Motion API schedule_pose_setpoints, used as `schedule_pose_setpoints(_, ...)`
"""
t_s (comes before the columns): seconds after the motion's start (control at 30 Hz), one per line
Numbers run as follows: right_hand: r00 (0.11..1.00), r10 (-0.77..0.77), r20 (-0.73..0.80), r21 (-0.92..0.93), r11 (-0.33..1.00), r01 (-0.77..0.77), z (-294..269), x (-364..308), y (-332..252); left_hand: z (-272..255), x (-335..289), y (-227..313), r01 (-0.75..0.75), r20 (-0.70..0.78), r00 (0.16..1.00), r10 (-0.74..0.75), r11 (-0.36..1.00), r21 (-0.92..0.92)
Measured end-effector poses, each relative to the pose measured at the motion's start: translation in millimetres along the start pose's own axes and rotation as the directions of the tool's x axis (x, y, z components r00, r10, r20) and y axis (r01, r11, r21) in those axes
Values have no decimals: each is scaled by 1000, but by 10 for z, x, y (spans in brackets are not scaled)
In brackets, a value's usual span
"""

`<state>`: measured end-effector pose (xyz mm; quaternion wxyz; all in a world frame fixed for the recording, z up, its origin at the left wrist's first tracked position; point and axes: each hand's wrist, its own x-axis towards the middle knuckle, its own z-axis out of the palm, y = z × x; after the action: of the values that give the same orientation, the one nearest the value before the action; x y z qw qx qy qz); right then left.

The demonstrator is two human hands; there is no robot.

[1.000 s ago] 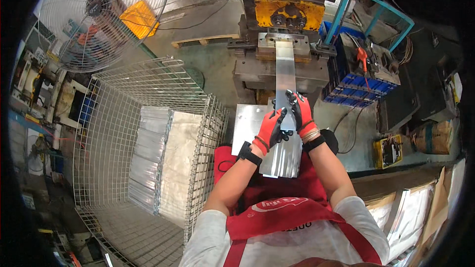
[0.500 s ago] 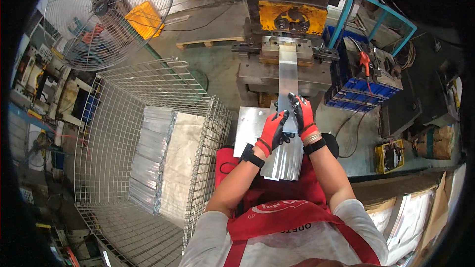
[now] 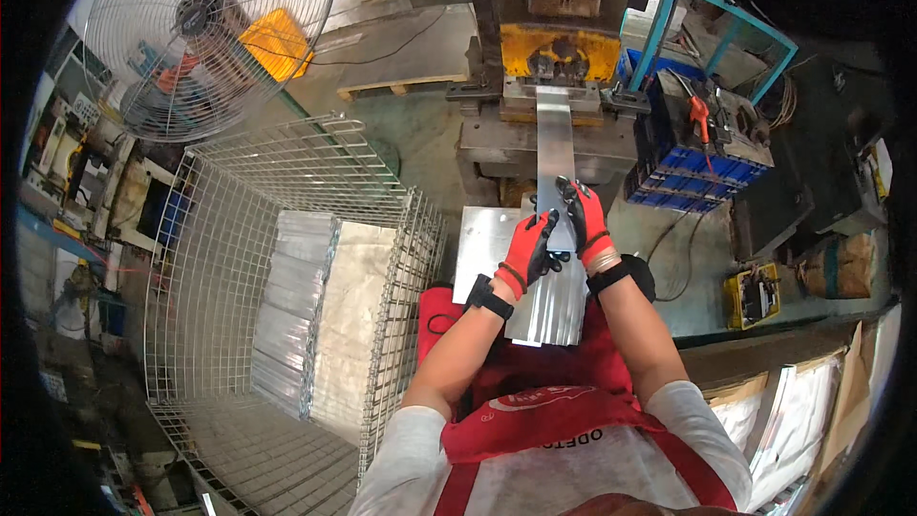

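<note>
A long flat metal strip (image 3: 554, 148) runs from my hands to the die (image 3: 521, 96) of a press, its far end between the die parts. My left hand (image 3: 528, 250), in a red and black glove, is closed on the strip's near end. Beside it on the right, my right hand (image 3: 585, 214), gloved alike, grips the strip's right edge. Under my hands a fanned pile of shiny metal strips (image 3: 552, 311) rests by my lap. The press's yellow ram block (image 3: 516, 50) is down close over the die.
A wire mesh basket (image 3: 205, 296) with stacked metal strips (image 3: 291, 315) stands at my left. Behind it is a large fan (image 3: 202, 10). At right are blue crates (image 3: 683, 167) carrying a red-handled air gun (image 3: 700, 115), and a small yellow bin (image 3: 734, 301).
The press ram has come down onto the die, over the strip's far end. My hands keep their hold on the strip and have hardly moved.
</note>
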<state>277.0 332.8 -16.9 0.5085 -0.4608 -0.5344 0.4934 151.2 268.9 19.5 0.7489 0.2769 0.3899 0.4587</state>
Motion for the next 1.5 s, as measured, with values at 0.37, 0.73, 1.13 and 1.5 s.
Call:
schedule_pose_setpoints(0.37,986,-142,-88,-51,989,138,-235,-89,132,-25,-30,-69,-133,58,990,129,989,70)
schedule_pose_setpoints(0.73,637,-283,717,-670,-27,742,-287,-744,-1814,-74,-956,-124,-472,451,844,292,2,882)
schedule_pose_setpoints(1.13,673,-263,691,-591,332,736,-404,-634,-1128,-245,-1196,725,-475,134,751,647,387,791)
schedule_pose_setpoints(1.5,997,64,31,239,969,-70,-42,436,-416,-56,-554,-112,234,344,921,-184,966,-110)
